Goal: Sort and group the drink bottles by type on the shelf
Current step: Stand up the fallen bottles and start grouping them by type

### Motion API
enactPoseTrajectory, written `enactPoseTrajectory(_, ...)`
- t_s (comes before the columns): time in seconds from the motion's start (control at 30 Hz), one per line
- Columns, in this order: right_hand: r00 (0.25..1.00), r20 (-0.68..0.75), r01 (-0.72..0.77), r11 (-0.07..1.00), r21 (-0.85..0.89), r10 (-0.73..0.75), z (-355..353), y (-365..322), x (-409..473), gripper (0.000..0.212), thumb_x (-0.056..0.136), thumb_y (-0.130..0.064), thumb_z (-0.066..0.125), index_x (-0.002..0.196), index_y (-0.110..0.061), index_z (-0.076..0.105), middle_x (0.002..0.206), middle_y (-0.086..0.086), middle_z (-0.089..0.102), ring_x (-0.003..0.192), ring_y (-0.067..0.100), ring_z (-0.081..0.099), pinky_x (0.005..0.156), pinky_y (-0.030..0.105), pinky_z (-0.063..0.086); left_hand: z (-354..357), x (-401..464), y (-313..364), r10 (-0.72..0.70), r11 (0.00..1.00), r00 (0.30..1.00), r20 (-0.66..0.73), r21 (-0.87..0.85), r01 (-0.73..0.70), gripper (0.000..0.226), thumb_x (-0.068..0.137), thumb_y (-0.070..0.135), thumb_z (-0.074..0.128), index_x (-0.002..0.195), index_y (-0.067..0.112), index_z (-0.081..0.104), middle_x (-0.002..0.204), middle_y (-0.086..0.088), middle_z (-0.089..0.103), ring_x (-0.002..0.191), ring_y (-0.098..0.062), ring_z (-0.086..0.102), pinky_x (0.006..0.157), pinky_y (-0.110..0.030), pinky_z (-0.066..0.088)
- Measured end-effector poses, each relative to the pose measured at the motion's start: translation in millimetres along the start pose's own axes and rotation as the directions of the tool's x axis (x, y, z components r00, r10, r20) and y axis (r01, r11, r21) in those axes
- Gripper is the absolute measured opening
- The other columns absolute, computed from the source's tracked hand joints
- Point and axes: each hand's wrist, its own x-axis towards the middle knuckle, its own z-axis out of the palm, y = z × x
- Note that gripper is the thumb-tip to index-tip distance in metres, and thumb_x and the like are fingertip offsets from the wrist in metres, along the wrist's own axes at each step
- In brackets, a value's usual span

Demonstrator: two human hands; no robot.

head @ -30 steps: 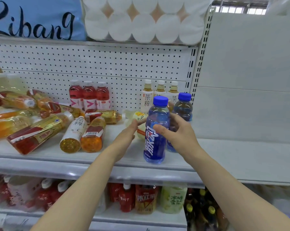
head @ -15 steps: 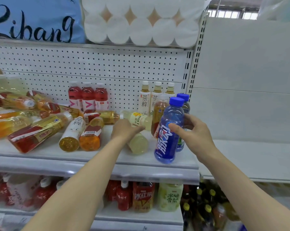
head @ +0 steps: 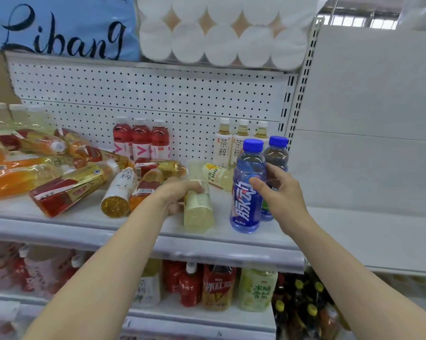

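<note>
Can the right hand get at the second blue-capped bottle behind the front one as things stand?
Probably yes: the right hand already reaches past the front blue bottle, its fingers beside the rear blue-capped bottle, with nothing between.

The right hand [head: 278,192] hides the lower half of the rear blue-capped bottle [head: 277,155] near the shelf's [head: 84,222] right end. The left hand [head: 180,195] covers the neck of the lying pale yellow bottle [head: 198,212]. At the shelf's left end, orange bottles [head: 1,177] run off the picture's edge, their labels blurred.
</note>
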Motion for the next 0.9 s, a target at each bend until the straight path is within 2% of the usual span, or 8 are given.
enactPoseTrajectory(0.13, 0.997, 0.052, -0.059, 0.997, 0.046, 0.057, 16.3, -0.3, 7.5, 0.036, 0.094, -0.023, 0.072, 0.128, -0.029, 0.062, 0.113, -0.008, 0.072, 0.106, 0.014, 0.069, 0.086, 0.033, 0.060, -13.0, 1.4, 14.7, 0.171, 0.979, 0.985, -0.006, -0.107, -0.171, 0.054, 0.080, -0.010, 0.072, 0.128, 0.007, 0.056, 0.112, -0.012, 0.068, 0.097, -0.028, 0.067, 0.079, -0.042, 0.056)
enactPoseTrajectory(0.33, 0.991, -0.131, -0.009, 0.995, -0.101, -0.004, 44.4, 0.4, 14.9, 0.042, 0.094, -0.022, 0.073, 0.134, -0.022, 0.064, 0.108, -0.011, 0.072, 0.098, 0.001, 0.068, 0.091, 0.027, 0.059, -43.4, 24.4, 30.8, 0.306, 0.946, 0.949, 0.073, 0.091, -0.312, 0.080, 0.064, -0.006, 0.087, 0.132, 0.015, 0.049, 0.121, -0.010, 0.066, 0.111, -0.029, 0.067, 0.101, -0.052, 0.053)
enactPoseTrajectory(0.43, 0.930, -0.346, 0.019, 0.954, -0.301, -0.128, 66.7, -0.6, 9.4, 0.046, 0.089, -0.025, 0.078, 0.132, -0.019, 0.063, 0.117, -0.008, 0.064, 0.105, 0.012, 0.065, 0.098, 0.038, 0.056, -53.4, 36.1, 40.6, 0.274, 0.914, 0.931, 0.240, 0.237, -0.330, 0.109, 0.044, 0.024, 0.102, 0.139, 0.022, 0.047, 0.124, -0.005, 0.067, 0.113, -0.026, 0.067, 0.101, -0.049, 0.053)
enactPoseTrajectory(0.53, 0.826, -0.402, 0.212, 0.879, -0.427, -0.395, 90.9, -7.2, -3.7, 0.042, 0.087, -0.020, 0.081, 0.122, -0.014, 0.059, 0.114, -0.004, 0.057, 0.102, 0.016, 0.061, 0.091, 0.025, 0.052, -57.9, 46.9, 48.0, 0.267, 0.792, 0.858, 0.438, 0.408, -0.454, 0.115, 0.040, 0.053, 0.100, 0.141, 0.037, 0.048, 0.131, 0.005, 0.066, 0.121, -0.021, 0.063, 0.107, -0.048, 0.049)
enactPoseTrajectory(0.63, 0.955, -0.209, 0.153, 0.955, -0.256, -0.209, 118.2, -16.1, -6.4, 0.043, 0.087, -0.021, 0.081, 0.122, -0.021, 0.057, 0.103, -0.009, 0.066, 0.091, 0.001, 0.065, 0.079, 0.014, 0.053, -66.1, 53.7, 55.6, 0.192, 0.767, 0.799, 0.570, 0.421, -0.484, 0.099, 0.061, 0.050, 0.094, 0.146, 0.039, 0.044, 0.138, 0.004, 0.062, 0.123, -0.017, 0.063, 0.107, -0.044, 0.050)
enactPoseTrajectory(0.73, 0.993, -0.002, -0.115, 0.985, -0.127, 0.115, 143.4, -0.6, -0.5, 0.070, 0.080, -0.026, 0.087, 0.138, -0.032, 0.047, 0.122, -0.020, 0.060, 0.112, -0.003, 0.059, 0.100, 0.022, 0.048, -77.4, 59.6, 61.9, 0.131, 0.862, 0.717, 0.684, 0.279, -0.423, 0.063, 0.081, 0.037, 0.073, 0.140, 0.029, 0.053, 0.135, -0.002, 0.066, 0.121, -0.020, 0.065, 0.106, -0.041, 0.051)
enactPoseTrajectory(0.8, 0.979, 0.019, -0.193, 0.960, -0.202, 0.201, 157.8, 15.4, 2.7, 0.078, 0.076, -0.034, 0.090, 0.142, -0.031, 0.048, 0.127, -0.019, 0.062, 0.118, 0.001, 0.060, 0.101, 0.026, 0.049, -83.1, 63.1, 68.6, 0.136, 0.888, 0.686, 0.715, 0.218, -0.404, 0.052, 0.084, 0.042, 0.065, 0.132, 0.023, 0.061, 0.128, -0.002, 0.070, 0.116, -0.021, 0.068, 0.101, -0.038, 0.053)
enactPoseTrajectory(0.9, 0.967, -0.078, -0.254, 0.922, -0.292, 0.242, 172.0, 21.6, 1.3, 0.065, 0.074, -0.034, 0.091, 0.128, -0.026, 0.057, 0.110, -0.020, 0.066, 0.098, -0.007, 0.062, 0.083, 0.014, 0.051, -83.8, 78.2, 80.5, 0.219, 0.906, 0.730, 0.648, 0.142, -0.398, 0.046, 0.089, 0.053, 0.057, 0.118, 0.020, 0.068, 0.121, -0.003, 0.072, 0.111, -0.019, 0.069, 0.098, -0.035, 0.054)
